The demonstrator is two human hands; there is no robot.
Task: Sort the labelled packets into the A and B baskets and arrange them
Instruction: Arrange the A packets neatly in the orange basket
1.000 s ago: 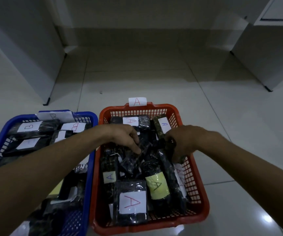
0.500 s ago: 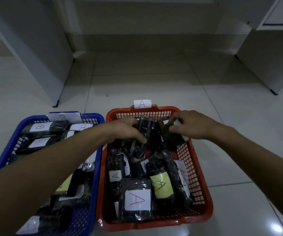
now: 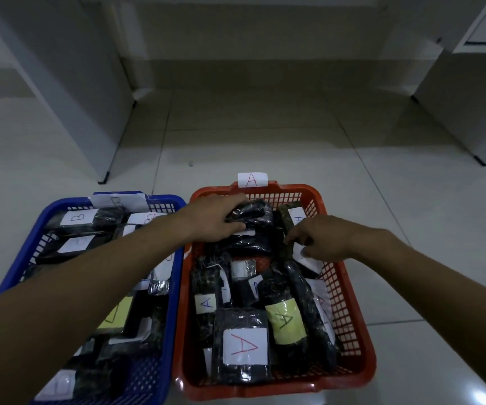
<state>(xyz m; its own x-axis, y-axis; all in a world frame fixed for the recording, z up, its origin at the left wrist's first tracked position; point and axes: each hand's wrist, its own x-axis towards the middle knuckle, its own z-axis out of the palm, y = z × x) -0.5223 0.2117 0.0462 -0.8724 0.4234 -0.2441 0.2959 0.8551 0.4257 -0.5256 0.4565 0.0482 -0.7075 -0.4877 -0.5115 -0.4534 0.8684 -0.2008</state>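
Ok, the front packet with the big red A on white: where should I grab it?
Judging by its pose, take the packet with the red A label by its long side edges, coming straight down from above. It lies flat on top at the red basket's near end, label up; the yellow-labelled roll crowds its right side, so go in gently.

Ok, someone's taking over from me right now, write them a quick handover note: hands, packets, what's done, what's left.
Left hand: grips a black packet at the far end of the red A basket.
Right hand: over the far right of the red basket, fingers curled by an olive packet; grip unclear.
Done: A-labelled packets fill the red basket; B-labelled ones lie in the blue B basket. No packets on the floor in view.
Left: set the held packet down and tidy the far-end pile, which lies crosswise over the others.
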